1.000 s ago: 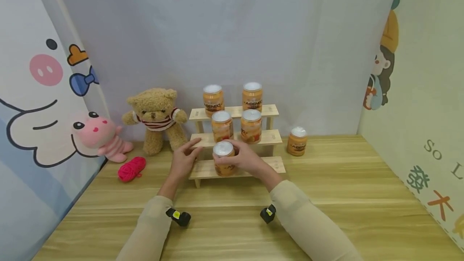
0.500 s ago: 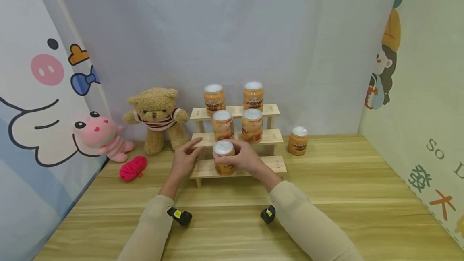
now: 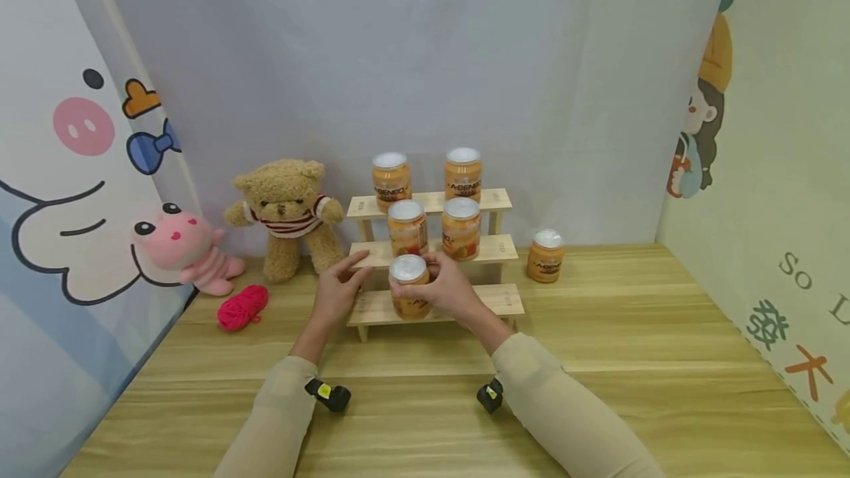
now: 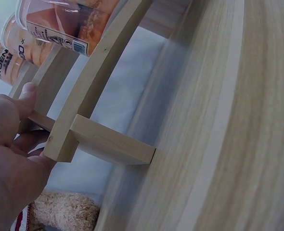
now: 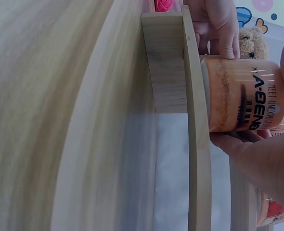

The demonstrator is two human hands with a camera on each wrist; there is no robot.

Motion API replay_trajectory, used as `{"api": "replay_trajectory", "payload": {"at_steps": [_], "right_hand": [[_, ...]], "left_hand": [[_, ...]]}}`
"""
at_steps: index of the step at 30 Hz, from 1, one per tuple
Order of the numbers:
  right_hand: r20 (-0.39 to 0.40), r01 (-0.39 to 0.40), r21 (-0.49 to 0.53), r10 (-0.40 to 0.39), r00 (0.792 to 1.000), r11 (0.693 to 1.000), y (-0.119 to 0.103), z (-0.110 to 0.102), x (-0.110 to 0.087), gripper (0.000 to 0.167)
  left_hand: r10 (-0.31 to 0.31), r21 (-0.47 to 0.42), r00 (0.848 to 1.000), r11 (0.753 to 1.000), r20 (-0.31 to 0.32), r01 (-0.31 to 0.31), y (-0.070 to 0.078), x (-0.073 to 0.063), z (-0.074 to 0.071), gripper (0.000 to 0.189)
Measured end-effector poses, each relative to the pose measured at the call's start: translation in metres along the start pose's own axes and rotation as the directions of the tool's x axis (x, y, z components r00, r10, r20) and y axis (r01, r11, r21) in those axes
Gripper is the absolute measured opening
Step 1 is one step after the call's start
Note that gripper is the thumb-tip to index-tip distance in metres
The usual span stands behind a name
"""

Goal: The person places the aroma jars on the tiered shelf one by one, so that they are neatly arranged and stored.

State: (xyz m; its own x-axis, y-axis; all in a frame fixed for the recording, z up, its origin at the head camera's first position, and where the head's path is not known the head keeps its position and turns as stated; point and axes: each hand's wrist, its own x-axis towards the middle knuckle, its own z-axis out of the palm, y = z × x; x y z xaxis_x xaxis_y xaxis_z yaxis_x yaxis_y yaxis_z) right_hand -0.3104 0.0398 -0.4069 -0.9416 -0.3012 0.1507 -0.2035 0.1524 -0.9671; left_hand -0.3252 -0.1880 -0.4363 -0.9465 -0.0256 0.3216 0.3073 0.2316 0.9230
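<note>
My right hand (image 3: 453,288) grips an orange-labelled can (image 3: 410,302) with a silver lid, thumb on its near side and fingers round the right. The can stands upright at the lowest tier of a three-step wooden display rack (image 3: 481,302), left of its middle; in the right wrist view the can's base (image 5: 207,94) meets the board. My left hand (image 3: 336,292) holds the rack's left end by the middle tier. The left wrist view has its thumb (image 4: 29,94) beside the boards and its other fingers partly hidden behind them. Two similar cans (image 3: 460,231) stand on the middle tier, two (image 3: 462,177) on top.
Another such can (image 3: 546,260) stands on the wooden table (image 3: 598,360) right of the rack. A teddy bear (image 3: 284,221), a pink plush toy (image 3: 181,246) and a ball of pink yarn (image 3: 242,308) are on the left. A pale curtain (image 3: 425,57) hangs behind.
Both hands keep their places on the can and the rack. Only a slight shift of the head view shows.
</note>
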Motion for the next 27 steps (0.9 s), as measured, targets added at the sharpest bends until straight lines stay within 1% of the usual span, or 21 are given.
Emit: {"api": "replay_trajectory", "payload": {"at_steps": [2,7,10,14,17,19,20,22,24,27], "right_hand": [[0.012,-0.008,0.001,0.008,1.0,1.0,0.0,-0.002,-0.002,0.074],[0.037,-0.032,-0.017,0.033,0.999,0.999,-0.001,-0.019,-0.014,0.086],[0.037,-0.032,-0.051,0.034,0.999,0.998,0.0,-0.033,-0.023,0.084],[0.077,0.049,-0.081,-0.042,0.996,0.996,0.002,-0.055,-0.033,0.072],[0.118,0.144,-0.048,-0.137,0.983,0.988,-0.001,-0.073,-0.041,0.064],[0.119,0.186,-0.015,-0.183,0.976,0.982,-0.005,-0.086,-0.045,0.062],[0.111,0.204,-0.001,-0.202,0.973,0.979,-0.008,-0.093,-0.047,0.061],[0.067,0.227,0.002,-0.226,0.972,0.974,-0.011,-0.109,-0.049,0.06],[-0.002,0.232,-0.024,-0.232,0.973,0.972,-0.011,-0.125,-0.05,0.059],[-0.114,0.209,-0.086,-0.219,0.969,0.974,-0.006,-0.149,-0.052,0.059]], "left_hand": [[0.007,-0.004,1.0,1.0,-0.006,-0.007,-0.011,0.003,0.001,0.038],[0.01,-0.005,1.0,1.0,0.004,-0.01,-0.011,0.003,0.002,0.04],[0.012,-0.015,1.0,1.0,0.006,-0.012,-0.011,0.003,0.001,0.04],[0.01,-0.023,1.0,1.0,0.007,-0.01,-0.011,0.003,-0.002,0.04],[-0.002,-0.028,1.0,1.0,0.008,0.002,-0.011,0.002,-0.003,0.04],[-0.008,-0.033,1.0,0.999,0.013,0.008,-0.01,0.002,-0.004,0.041],[-0.009,-0.034,1.0,0.999,0.014,0.009,-0.01,0.002,-0.004,0.041],[-0.006,-0.035,1.0,0.999,0.021,0.007,-0.01,0.002,-0.004,0.041],[-0.005,-0.031,1.0,1.0,0.025,0.006,-0.01,0.003,-0.003,0.042],[-0.001,-0.027,1.0,1.0,0.027,0.002,-0.009,0.004,-0.002,0.042]]}}
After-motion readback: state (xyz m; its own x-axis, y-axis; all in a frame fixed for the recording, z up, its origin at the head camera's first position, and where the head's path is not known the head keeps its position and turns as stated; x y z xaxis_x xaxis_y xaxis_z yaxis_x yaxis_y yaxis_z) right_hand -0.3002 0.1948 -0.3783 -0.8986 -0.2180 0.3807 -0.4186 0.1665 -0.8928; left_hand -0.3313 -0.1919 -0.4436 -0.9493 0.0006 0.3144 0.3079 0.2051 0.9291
